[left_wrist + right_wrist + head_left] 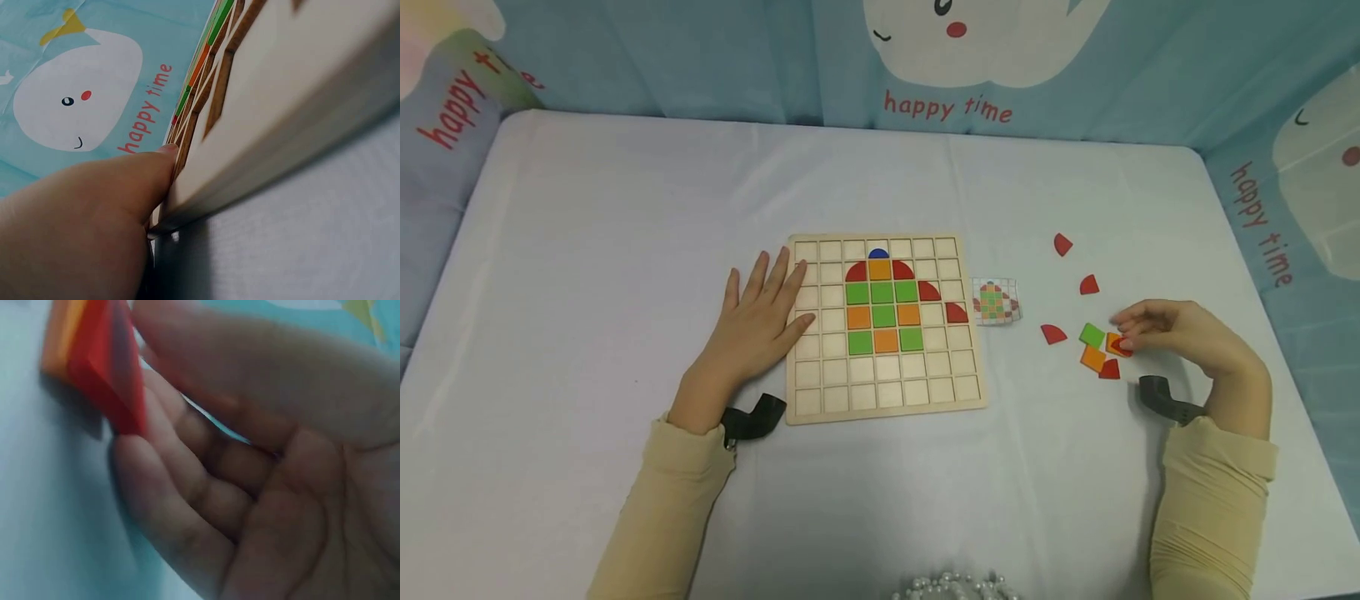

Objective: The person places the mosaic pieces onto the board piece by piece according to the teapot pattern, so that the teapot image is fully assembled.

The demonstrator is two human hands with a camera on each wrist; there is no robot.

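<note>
A wooden grid board point(820, 392) lies mid-table, partly filled with green, orange, red and blue tiles. My left hand point(760, 312) lies flat with straight fingers on the board's left edge; in the left wrist view its thumb point(94, 206) rests against the board's side point(294, 106). My right hand point(1150, 327) is at a small pile of loose tiles to the right and pinches a red tile point(1122, 345) with thumb and fingers; the right wrist view shows that red tile point(106, 369) between the fingertips, an orange one behind it.
Loose red quarter-circle tiles point(1062, 244) point(1089, 285) point(1053, 334), a green tile point(1092, 335) and an orange tile point(1093, 358) lie right of the board. A small pattern card point(996, 301) sits beside the board. Pearl beads point(955, 587) lie at the near edge. Printed cloth walls surround the table.
</note>
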